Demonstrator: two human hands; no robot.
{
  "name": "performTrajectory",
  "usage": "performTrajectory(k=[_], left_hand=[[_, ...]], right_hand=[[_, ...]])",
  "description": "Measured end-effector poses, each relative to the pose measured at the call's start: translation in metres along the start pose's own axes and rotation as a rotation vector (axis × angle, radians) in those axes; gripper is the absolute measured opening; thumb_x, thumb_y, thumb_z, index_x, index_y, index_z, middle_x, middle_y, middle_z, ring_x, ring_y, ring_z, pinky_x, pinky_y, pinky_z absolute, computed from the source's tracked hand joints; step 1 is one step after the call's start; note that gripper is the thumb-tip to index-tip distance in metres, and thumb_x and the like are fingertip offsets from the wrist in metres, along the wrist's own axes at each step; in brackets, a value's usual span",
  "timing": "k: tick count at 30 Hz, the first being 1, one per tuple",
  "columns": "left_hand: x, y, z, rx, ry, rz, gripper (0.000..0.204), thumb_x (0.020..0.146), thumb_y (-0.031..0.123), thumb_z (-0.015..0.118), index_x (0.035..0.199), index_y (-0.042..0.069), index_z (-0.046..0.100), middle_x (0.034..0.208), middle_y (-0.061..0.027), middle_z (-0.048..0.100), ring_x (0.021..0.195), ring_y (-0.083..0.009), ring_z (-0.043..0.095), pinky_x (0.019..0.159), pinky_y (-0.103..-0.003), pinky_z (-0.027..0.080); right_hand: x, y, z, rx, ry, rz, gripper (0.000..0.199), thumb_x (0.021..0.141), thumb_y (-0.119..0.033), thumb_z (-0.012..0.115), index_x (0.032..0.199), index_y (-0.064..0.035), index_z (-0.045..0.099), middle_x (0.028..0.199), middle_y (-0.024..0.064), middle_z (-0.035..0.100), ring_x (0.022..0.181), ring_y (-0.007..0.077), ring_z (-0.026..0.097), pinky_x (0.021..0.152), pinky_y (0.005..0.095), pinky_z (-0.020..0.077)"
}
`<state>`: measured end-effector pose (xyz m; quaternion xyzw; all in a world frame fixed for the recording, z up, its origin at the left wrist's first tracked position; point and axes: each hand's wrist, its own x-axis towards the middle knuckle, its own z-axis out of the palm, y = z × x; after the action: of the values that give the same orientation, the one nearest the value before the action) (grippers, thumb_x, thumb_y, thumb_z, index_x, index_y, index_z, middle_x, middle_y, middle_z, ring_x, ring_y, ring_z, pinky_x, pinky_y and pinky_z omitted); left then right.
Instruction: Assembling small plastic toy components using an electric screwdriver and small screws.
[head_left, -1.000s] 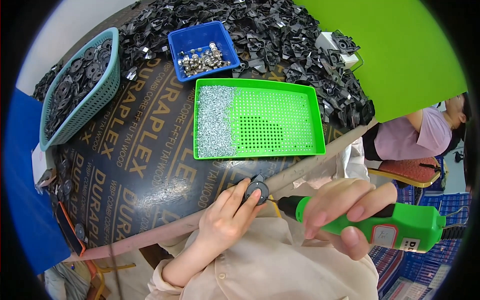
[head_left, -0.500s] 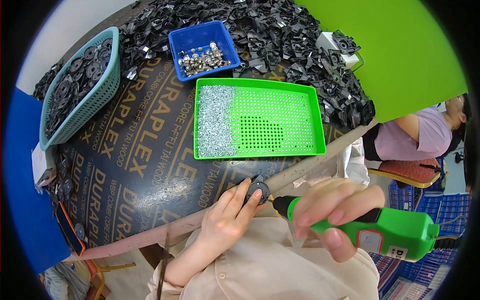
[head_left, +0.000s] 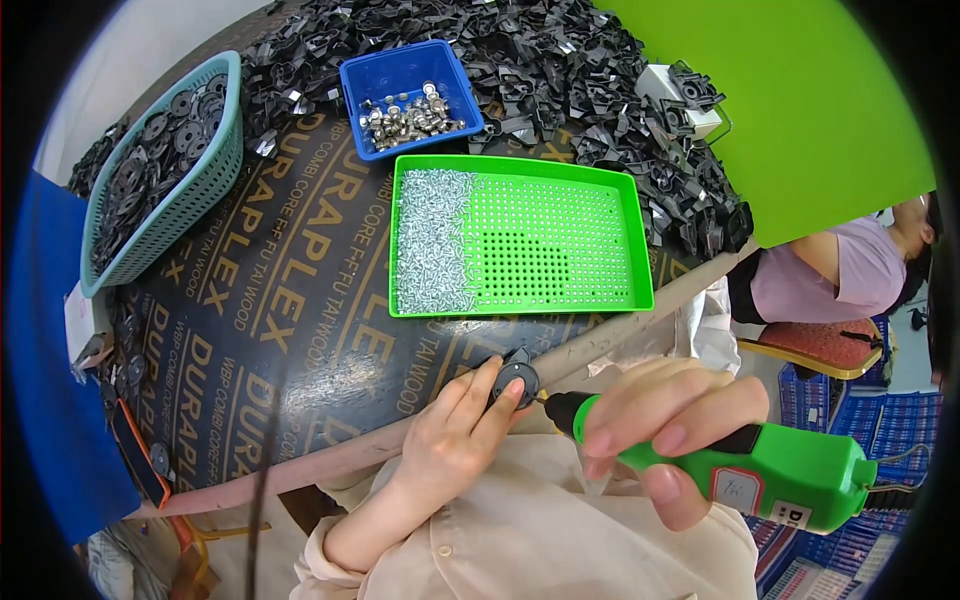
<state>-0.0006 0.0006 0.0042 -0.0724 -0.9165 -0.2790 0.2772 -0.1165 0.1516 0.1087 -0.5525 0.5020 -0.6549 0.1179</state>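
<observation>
My left hand [head_left: 455,430] pinches a small round black plastic part [head_left: 515,378] at the near edge of the dark table [head_left: 290,300]. My right hand [head_left: 665,420] grips a green electric screwdriver [head_left: 770,470], held nearly level, its dark tip touching the part from the right. Behind the hands lies a green perforated tray [head_left: 620,295] with several small silver screws heaped at its left end.
A blue bin [head_left: 355,80] of metal fasteners stands behind the tray. A teal basket [head_left: 205,200] of black discs sits at the left. Black plastic parts [head_left: 560,60] are piled across the back. Another person in a pink top [head_left: 830,275] sits at the right.
My right hand has brought the screwdriver left and up, so its tip now meets the black part. My left hand has stayed on the part.
</observation>
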Motion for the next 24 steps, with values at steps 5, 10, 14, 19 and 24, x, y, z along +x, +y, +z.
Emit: performTrajectory(k=[5, 10, 14, 19, 24], left_hand=[[0.002, -0.001, 0.000, -0.014, -0.003, 0.016, 0.028, 0.072, 0.012, 0.077, 0.095, -0.001, 0.068, 0.104, -0.0203, 0.065, 0.082, -0.0255, 0.064, 0.069, -0.031, 0.055], [0.003, 0.000, 0.001, -0.012, 0.029, -0.006, 0.027, 0.071, 0.013, 0.078, 0.094, 0.000, 0.068, 0.103, -0.0197, 0.065, 0.083, -0.0262, 0.064, 0.073, -0.033, 0.056], [0.005, 0.001, 0.002, -0.015, 0.046, -0.005, 0.037, 0.061, 0.011, 0.083, 0.094, 0.001, 0.069, 0.103, -0.0184, 0.065, 0.082, -0.0307, 0.066, 0.077, -0.040, 0.056], [0.003, 0.001, 0.003, 0.000, 0.025, 0.001, 0.037, 0.063, 0.012, 0.083, 0.095, 0.001, 0.067, 0.103, -0.0181, 0.065, 0.081, -0.0321, 0.066, 0.079, -0.041, 0.056], [0.002, 0.002, 0.004, -0.029, 0.032, -0.021, 0.036, 0.065, 0.012, 0.083, 0.096, 0.003, 0.068, 0.106, -0.0192, 0.064, 0.084, -0.0326, 0.065, 0.079, -0.039, 0.056]], right_hand=[[0.002, -0.003, 0.005, -0.002, 0.029, 0.003, 0.032, 0.077, 0.000, 0.063, 0.102, -0.0012, 0.044, 0.088, 0.0225, 0.064, 0.055, 0.0229, 0.062, 0.049, 0.0341, 0.0541], [0.002, -0.003, -0.007, 0.026, -0.034, -0.007, 0.033, 0.081, -0.002, 0.061, 0.104, -0.0022, 0.037, 0.088, 0.0229, 0.061, 0.056, 0.0283, 0.064, 0.049, 0.0390, 0.0555], [-0.006, 0.003, -0.008, 0.271, 0.271, 0.037, 0.029, 0.081, 0.000, 0.062, 0.105, -0.0005, 0.045, 0.096, 0.0272, 0.063, 0.066, 0.0226, 0.066, 0.059, 0.0328, 0.0561], [0.008, -0.014, -0.017, 0.177, 0.050, -0.046, 0.033, 0.081, 0.000, 0.063, 0.106, -0.0017, 0.041, 0.096, 0.0271, 0.063, 0.069, 0.0275, 0.067, 0.060, 0.0359, 0.0568], [0.021, 0.009, -0.028, -0.061, 0.631, -0.199, 0.019, 0.088, -0.007, 0.050, 0.103, 0.0009, 0.043, 0.087, 0.0264, 0.061, 0.048, 0.0240, 0.057, 0.046, 0.0339, 0.0495]])
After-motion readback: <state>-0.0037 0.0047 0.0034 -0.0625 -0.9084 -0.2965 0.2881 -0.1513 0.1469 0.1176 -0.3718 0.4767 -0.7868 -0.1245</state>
